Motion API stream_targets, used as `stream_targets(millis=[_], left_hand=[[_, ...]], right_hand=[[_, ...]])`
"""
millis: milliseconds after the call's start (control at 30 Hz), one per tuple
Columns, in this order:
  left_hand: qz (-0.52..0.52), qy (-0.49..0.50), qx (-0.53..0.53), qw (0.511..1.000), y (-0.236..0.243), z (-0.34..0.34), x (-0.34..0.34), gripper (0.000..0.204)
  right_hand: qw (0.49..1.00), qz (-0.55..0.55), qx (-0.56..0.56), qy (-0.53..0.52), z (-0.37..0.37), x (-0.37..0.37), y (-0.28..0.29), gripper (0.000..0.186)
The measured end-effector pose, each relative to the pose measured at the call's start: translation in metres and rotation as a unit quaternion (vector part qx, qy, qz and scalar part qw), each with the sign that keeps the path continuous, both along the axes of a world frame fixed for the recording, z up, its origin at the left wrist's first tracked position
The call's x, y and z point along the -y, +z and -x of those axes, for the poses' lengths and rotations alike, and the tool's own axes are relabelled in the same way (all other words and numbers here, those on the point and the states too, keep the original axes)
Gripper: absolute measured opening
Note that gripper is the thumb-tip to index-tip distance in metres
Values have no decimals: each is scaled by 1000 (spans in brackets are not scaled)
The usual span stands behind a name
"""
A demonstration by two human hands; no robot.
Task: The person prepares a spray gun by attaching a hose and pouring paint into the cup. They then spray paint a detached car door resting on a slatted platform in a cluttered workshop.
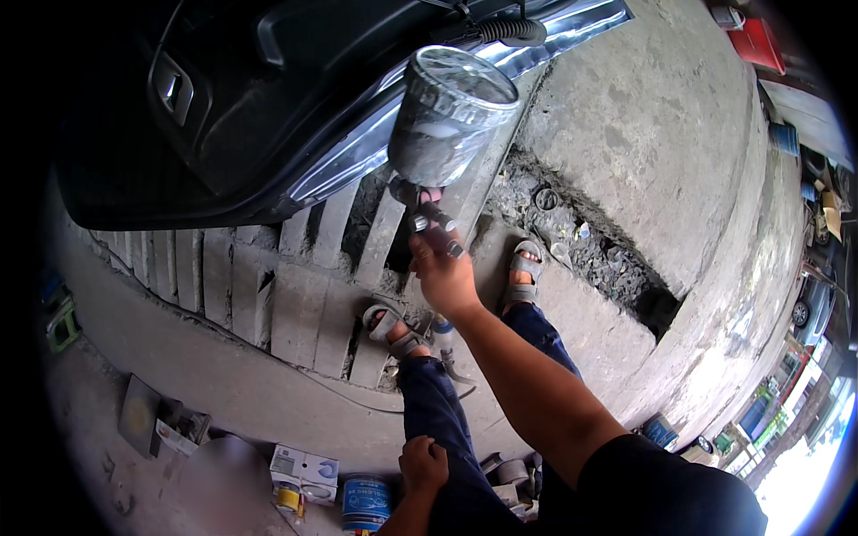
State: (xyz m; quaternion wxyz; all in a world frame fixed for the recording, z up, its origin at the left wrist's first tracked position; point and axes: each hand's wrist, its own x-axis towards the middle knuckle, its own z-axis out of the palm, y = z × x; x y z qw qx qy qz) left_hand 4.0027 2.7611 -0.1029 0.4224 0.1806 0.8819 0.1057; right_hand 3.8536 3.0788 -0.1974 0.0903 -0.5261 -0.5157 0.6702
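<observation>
My right hand (442,272) is closed around the handle of a paint spray gun (427,210), with the arm stretched forward. On top of the gun sits a round, translucent cup (456,116) smeared with grey and silver paint. The gun is close to the edge of a dark vehicle door (241,125), whose inner side carries a handle and whose rim shines silver-blue. In this view the cup covers part of the rim. My left hand (424,464) hangs low beside my thigh, its fingers curled in, with nothing seen in them.
Concrete slats with gaps (313,308) lie under the door, beside a rubble-filled trench (599,259). A hose with a coupling (444,335) lies by my sandalled feet. Behind are a blue paint bucket (366,502), a white carton (304,466) and small cans. A red object (758,45) lies far right.
</observation>
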Motion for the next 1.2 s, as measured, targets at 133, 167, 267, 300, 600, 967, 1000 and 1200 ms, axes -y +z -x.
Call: stream_targets(millis=[133,167,267,300,600,967,1000,1200], left_hand=[[0,3,6,1000,0,1,-1,15],[1,4,8,1000,1,2,-1,15],[3,5,8,1000,1,2,-2,15],[3,5,7,1000,1,3,-3,15],[18,-3,22,1000,2,5,-4,17],[14,-3,18,1000,2,6,-8,16],[17,-3,17,1000,2,7,-8,16],[11,-3,18,1000,0,6,-6,17]], right_hand=[[999,37,-31,15,4,7,4,41],[998,45,-35,19,5,8,6,40],[998,43,-28,30,5,4,6,39],[998,38,-24,33,3,1,5,39],[999,-15,21,-37,-11,-18,-4,40],[996,61,-64,1,14,0,8,31],[997,51,-58,8,16,-1,10,28],[998,6,-46,-31,10,-22,0,40]])
